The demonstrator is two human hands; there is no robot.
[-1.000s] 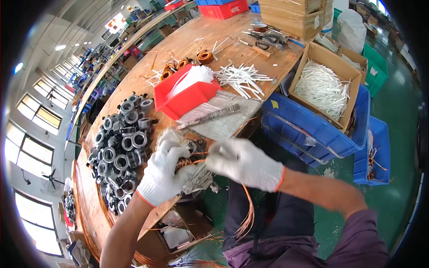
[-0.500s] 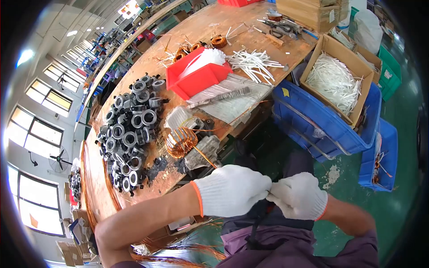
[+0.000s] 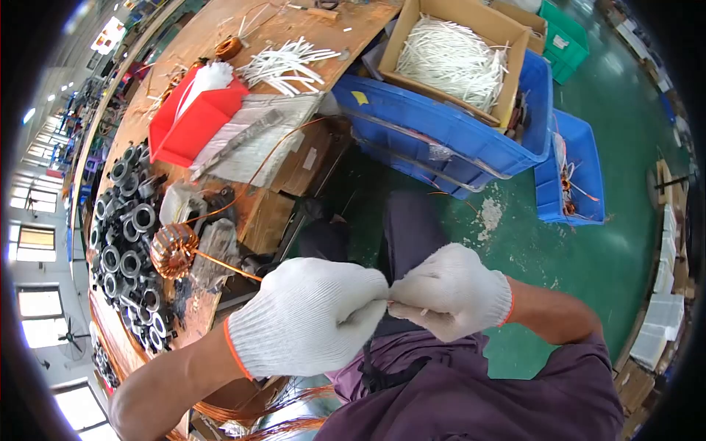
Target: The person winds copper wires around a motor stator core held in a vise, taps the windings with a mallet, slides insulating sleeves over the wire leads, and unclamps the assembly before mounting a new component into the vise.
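Observation:
A white knitted glove covers my left hand, its fingers closed around the copper wire that runs from the wound copper coil. The coil rests at the table edge beside a clear plastic-like block. My right hand, also gloved, is pinched shut with its fingertips against those of my left, in front of my torso. A small pale tip shows at its fingers; what it holds is too small to name. A second thin wire rises from the coil toward the table's right edge.
Black and grey rings are piled left on the table. A red bin and white tubes lie farther back. Blue crates stand right, one bearing a cardboard box of white strips. Copper wire bundles hang lower left.
Both hands moved off the coil toward my body and met, the left now gripping the wire. The coil came to rest in sight, and the view has swung right.

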